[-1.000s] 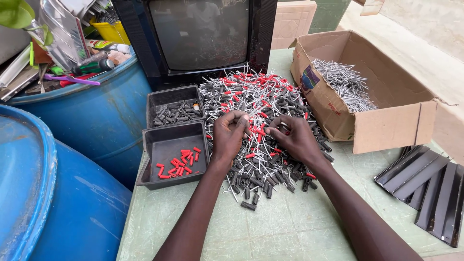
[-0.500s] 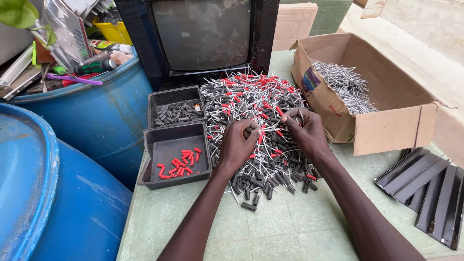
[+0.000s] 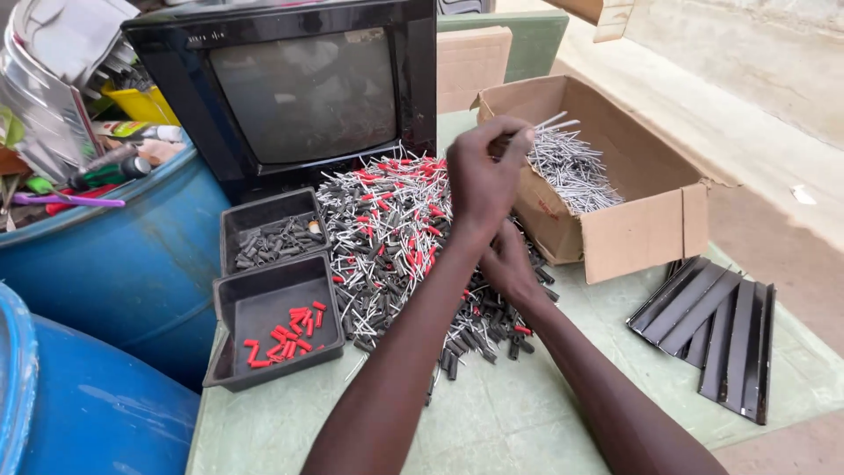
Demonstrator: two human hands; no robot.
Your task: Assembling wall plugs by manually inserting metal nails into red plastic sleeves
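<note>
My left hand (image 3: pixel 483 176) is raised above the near left wall of the cardboard box (image 3: pixel 651 237), its fingers pinched on a few thin metal pins (image 3: pixel 552 121). Inside the box lies a heap of the same bare metal pins (image 3: pixel 571 167). My right hand (image 3: pixel 510 264) rests low on the big pile of black and red sleeved pins (image 3: pixel 387 237) on the green table (image 3: pixel 527 422); my left forearm partly covers it, so I cannot see its fingers. Two black trays stand left of the pile: one with black sleeves (image 3: pixel 272 237), one with red sleeves (image 3: pixel 277 321).
A black television set (image 3: pixel 290 88) stands behind the pile. Blue barrels (image 3: pixel 114 264) crowd the table's left side, one topped with assorted clutter. Several black plastic strips (image 3: pixel 716 325) lie at the table's right edge. A second cardboard piece (image 3: pixel 475 62) leans behind the box.
My left hand has lifted off the pile and swung up and right to the cardboard box with metal pins in its fingers. My right hand stays on the pile.
</note>
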